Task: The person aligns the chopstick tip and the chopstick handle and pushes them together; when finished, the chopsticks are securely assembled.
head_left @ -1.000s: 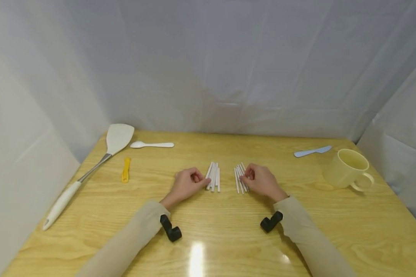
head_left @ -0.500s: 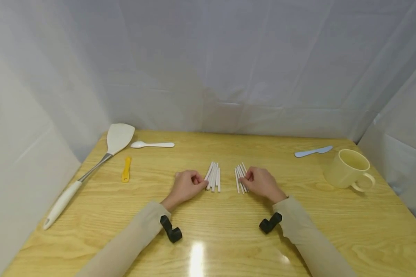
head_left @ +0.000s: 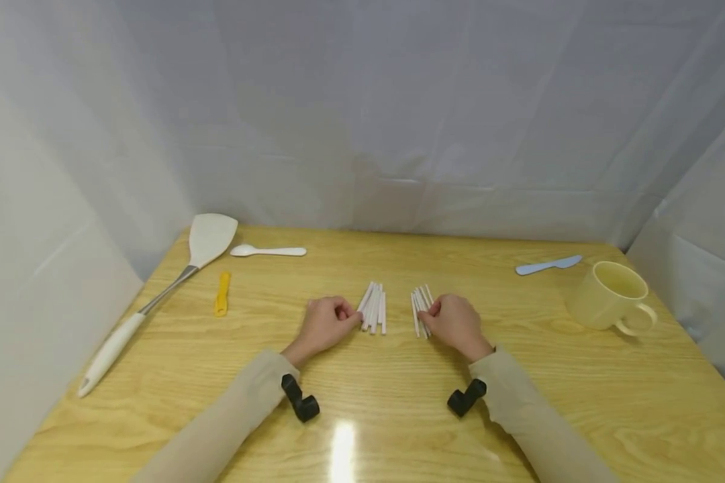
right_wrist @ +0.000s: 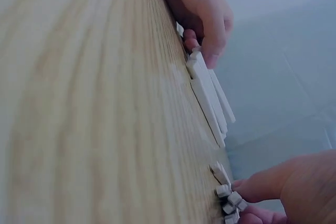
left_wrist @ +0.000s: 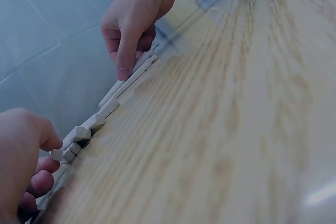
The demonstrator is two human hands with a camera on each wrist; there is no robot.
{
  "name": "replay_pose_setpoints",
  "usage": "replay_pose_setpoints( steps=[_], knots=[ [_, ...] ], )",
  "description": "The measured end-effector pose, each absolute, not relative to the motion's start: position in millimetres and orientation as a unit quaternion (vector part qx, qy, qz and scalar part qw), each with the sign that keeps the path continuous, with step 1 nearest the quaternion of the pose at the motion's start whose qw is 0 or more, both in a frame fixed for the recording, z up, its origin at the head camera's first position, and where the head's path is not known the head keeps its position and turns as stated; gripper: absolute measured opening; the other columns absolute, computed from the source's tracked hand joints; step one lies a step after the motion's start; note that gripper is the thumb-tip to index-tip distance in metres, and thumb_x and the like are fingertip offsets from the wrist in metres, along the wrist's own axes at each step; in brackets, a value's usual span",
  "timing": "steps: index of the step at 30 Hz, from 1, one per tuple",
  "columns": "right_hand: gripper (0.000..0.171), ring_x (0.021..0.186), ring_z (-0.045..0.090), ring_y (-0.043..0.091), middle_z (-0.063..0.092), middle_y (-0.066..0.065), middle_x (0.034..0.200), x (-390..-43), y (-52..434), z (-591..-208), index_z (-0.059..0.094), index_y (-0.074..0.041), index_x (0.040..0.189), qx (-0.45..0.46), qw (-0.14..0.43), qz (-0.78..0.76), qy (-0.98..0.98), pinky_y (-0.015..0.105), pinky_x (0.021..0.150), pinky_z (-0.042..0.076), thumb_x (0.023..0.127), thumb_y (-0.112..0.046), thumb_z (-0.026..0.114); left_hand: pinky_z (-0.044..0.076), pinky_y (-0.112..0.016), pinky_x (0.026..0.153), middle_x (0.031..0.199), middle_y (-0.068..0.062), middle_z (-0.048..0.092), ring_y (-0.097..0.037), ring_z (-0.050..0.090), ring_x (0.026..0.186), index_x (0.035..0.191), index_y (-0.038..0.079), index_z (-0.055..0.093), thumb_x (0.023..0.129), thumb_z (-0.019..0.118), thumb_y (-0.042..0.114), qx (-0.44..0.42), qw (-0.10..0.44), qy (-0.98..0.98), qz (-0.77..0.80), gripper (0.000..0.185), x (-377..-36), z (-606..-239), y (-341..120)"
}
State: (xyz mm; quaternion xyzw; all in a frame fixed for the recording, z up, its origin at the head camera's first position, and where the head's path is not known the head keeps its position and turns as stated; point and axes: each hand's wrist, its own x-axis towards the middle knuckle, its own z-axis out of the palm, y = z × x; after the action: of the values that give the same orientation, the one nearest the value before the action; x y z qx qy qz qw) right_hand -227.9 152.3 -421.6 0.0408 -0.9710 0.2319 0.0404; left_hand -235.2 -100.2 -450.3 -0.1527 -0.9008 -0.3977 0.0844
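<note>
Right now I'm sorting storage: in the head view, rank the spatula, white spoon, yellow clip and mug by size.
1. spatula
2. mug, though nearness may inflate it
3. white spoon
4. yellow clip

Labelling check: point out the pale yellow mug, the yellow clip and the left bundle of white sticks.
pale yellow mug (head_left: 604, 298), head view, outer wall
yellow clip (head_left: 221, 295), head view, mid-body
left bundle of white sticks (head_left: 376, 307), head view, middle

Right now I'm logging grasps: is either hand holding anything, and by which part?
Neither lifts anything. The left hand touches the near end of the left stick bundle; the right hand touches the right stick bundle along its side. Both bundles lie on the table.
</note>
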Motion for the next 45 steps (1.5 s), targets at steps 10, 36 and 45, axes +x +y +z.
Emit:
replay_pose_setpoints(
  steps=[10,36,45],
  knots=[
    [0.023,0.059,0.058,0.017,0.066,0.002,0.067,-224.7,146.6,-421.7,0.068,-0.013,0.070,0.019,0.046,0.234,-0.971,0.030,0.049,0.043,0.082,-0.032,0.074,0.039,-0.022,0.054,0.061,0.000,0.056,-0.010,0.048,0.056,0.072,0.008,0.066,0.083,0.069,0.018,-0.099,0.084,-0.875,-0.466,0.015,-237.9,-452.4,-99.1],
    [0.015,0.061,0.055,0.017,0.062,0.009,0.071,-228.9,157.5,-416.5,0.066,0.002,0.090,0.085,0.064,0.295,-0.950,0.029,0.057,0.043,0.091,-0.013,0.063,0.035,-0.019,0.051,0.062,0.000,0.050,-0.007,0.042,0.055,0.085,0.003,0.066,0.091,0.067,0.012,-0.194,0.092,-0.837,-0.503,0.010,-228.8,-453.2,-93.7],
    [0.029,0.066,0.053,0.017,0.062,0.013,0.081,-230.1,159.6,-404.4,0.062,0.008,0.117,0.095,0.056,0.342,-0.933,0.027,0.057,0.042,0.093,-0.008,0.061,0.035,-0.020,0.050,0.063,0.000,0.049,-0.004,0.040,0.056,0.085,0.002,0.064,0.089,0.067,0.008,-0.229,0.136,-0.819,-0.508,0.008,-228.9,-454.0,-88.5]
  ],
)
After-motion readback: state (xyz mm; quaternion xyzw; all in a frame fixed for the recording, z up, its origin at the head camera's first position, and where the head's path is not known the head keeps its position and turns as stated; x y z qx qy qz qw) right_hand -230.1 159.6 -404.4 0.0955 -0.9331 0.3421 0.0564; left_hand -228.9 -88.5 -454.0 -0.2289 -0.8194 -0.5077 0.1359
